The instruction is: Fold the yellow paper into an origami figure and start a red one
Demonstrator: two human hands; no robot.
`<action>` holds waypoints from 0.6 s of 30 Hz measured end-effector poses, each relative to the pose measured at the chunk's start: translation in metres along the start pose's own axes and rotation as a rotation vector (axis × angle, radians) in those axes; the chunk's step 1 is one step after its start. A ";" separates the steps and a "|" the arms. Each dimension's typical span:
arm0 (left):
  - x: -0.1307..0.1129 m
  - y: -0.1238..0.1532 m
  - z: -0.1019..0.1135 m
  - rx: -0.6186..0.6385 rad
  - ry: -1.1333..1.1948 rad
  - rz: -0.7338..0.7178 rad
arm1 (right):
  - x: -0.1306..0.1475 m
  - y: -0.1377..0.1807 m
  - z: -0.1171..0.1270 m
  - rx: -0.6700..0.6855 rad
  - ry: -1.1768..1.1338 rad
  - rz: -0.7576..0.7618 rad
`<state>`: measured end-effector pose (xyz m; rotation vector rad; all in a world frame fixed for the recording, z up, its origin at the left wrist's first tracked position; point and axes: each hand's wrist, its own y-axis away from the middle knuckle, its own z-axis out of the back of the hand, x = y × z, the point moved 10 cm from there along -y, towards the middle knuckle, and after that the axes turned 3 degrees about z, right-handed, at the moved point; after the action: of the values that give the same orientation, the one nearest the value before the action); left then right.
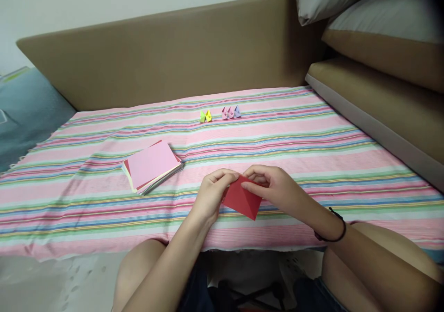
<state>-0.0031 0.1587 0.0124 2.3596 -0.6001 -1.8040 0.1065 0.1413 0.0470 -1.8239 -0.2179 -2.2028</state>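
A folded piece of red paper (244, 200) is held between my two hands above the striped cloth, its creased point facing down toward me. My left hand (219, 187) pinches its upper left edge with thumb and fingers. At the upper right, my right hand (268, 182) grips the paper, thumb lying on the front face and fingers curled behind. Part of the paper's top edge is hidden by the fingertips. To the left lies a stack of coloured paper sheets (152, 164) with a pink one on top.
Small folded paper figures stand farther back: a yellow-green pair (206, 116) and a pink and lilac group (231, 113). The striped cloth (208, 150) covers the seat. A brown backrest (173, 58) rises behind; cushions (374, 104) are piled at right, and a blue cushion (31, 108) is at left.
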 end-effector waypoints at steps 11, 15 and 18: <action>-0.021 0.003 -0.005 0.089 -0.196 -0.161 | -0.005 -0.001 0.006 -0.026 -0.002 -0.009; -0.026 0.004 -0.001 0.060 -0.162 -0.199 | -0.002 -0.002 0.012 -0.038 0.025 0.004; -0.028 0.002 0.005 0.021 -0.136 -0.214 | -0.003 -0.002 0.019 -0.048 -0.034 -0.022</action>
<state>-0.0146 0.1681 0.0372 2.4100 -0.3951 -2.0698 0.1239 0.1493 0.0480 -1.8941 -0.1943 -2.2115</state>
